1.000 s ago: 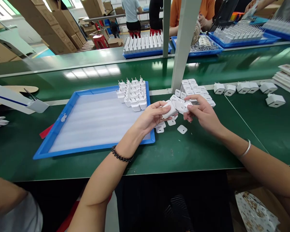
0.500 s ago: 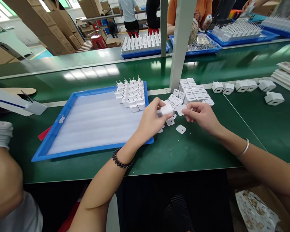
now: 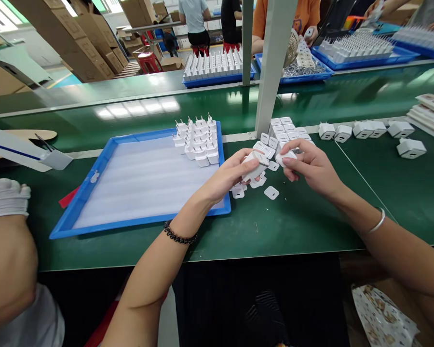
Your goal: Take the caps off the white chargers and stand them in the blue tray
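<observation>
My left hand [image 3: 228,177] is closed around a white charger housing [image 3: 256,166], held tilted above the worktop. Between the thumb and fingers of my right hand [image 3: 313,166] is a small white cover plate [image 3: 286,157], a short gap from the housing. Loose white plates with a slot lie below my hands, one of them [image 3: 271,193] by itself. Behind my right hand stands a block of white charger housings [image 3: 285,127], partly covered by it. Left of my hands is a blue tray [image 3: 104,226] with rows of white plug chargers [image 3: 197,140] in its far right corner.
A grey post [image 3: 273,72] rises behind my hands. Several chargers [image 3: 411,148] line the worktop's right side. A white-gloved hand [image 3: 5,195] of another person is at the left edge. Filled blue trays [image 3: 217,81] stand beyond the green belt.
My left hand has turned the charger housing so its end faces up toward me. My right hand has moved slightly right with the plate, widening the gap. The gloved hand has shifted slightly right.
</observation>
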Demonstrator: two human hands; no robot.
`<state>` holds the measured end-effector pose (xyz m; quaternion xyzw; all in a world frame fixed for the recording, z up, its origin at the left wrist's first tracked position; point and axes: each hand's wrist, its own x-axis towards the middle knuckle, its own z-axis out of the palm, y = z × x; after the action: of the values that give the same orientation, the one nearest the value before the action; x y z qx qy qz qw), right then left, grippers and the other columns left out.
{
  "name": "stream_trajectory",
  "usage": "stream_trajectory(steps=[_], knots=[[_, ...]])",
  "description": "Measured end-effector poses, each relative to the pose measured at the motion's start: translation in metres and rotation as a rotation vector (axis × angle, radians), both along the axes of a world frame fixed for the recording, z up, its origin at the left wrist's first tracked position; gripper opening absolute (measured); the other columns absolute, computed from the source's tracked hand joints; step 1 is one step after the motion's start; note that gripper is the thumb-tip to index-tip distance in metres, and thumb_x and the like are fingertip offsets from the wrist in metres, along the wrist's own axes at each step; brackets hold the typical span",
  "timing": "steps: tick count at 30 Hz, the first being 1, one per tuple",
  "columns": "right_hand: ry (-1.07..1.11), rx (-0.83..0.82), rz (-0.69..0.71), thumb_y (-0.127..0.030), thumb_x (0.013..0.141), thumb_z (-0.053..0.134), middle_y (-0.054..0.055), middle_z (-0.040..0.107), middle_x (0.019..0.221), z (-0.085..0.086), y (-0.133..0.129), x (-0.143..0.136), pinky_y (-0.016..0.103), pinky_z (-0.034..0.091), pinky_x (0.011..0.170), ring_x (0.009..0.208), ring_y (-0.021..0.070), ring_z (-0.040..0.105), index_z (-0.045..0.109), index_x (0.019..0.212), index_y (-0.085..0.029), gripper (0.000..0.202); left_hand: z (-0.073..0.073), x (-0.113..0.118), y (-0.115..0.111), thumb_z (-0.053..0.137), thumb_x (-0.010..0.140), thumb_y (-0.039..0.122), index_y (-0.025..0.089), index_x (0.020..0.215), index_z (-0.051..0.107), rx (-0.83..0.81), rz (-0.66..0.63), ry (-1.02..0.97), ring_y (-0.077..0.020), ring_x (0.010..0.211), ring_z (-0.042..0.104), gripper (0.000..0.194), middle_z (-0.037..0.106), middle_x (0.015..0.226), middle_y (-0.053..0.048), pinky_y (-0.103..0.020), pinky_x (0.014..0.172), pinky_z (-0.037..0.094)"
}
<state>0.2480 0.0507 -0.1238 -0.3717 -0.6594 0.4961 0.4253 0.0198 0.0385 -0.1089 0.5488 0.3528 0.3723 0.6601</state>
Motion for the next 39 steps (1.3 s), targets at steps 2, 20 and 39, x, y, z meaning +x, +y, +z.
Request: stream_trajectory(steps=[2, 20, 39], knots=[[0.088, -0.058, 0.043, -0.039, 0.089, 0.070, -0.007, 0.055, 0.051, 0.004, -0.003, 0.001, 0.027, 0.036, 0.051, 0.047, 0.0132, 0.050, 0.051, 0.113, -0.025, 0.034, 0.001, 0.000, -0.001, 0.074, 0.084, 0.043, 0.020, 0.113, 0.060, 0.025, -0.011, 0.023, -0.0101, 0.074, 0.054, 0.040, 0.061, 0.089, 0.000, -0.021, 0.063, 0.042], [0.200, -0.126, 0.106, -0.049, 0.090, 0.070, 0.002, 0.071, 0.084, -0.001, -0.001, -0.005, 0.026, 0.054, 0.053, 0.065, 0.0140, 0.066, 0.051, 0.088, -0.022, 0.032, -0.010, 0.003, -0.004, 0.068, 0.089, 0.039, 0.022, 0.121, 0.055, 0.562, -0.044, 0.415, -0.0238, 0.108, 0.054, 0.038, 0.054, 0.117, -0.008, -0.033, 0.088, 0.047], [0.093, 0.054, 0.089, -0.030, 0.093, 0.070, -0.001, 0.059, 0.062, 0.006, -0.020, -0.008, 0.023, 0.043, 0.048, 0.055, 0.0103, 0.052, 0.078, 0.109, -0.027, 0.019, -0.012, 0.007, -0.012, 0.050, 0.099, 0.035, 0.023, 0.125, 0.036, 0.804, -0.052, 0.343, -0.0241, 0.115, 0.050, 0.032, 0.048, 0.127, -0.011, -0.039, 0.099, 0.043]])
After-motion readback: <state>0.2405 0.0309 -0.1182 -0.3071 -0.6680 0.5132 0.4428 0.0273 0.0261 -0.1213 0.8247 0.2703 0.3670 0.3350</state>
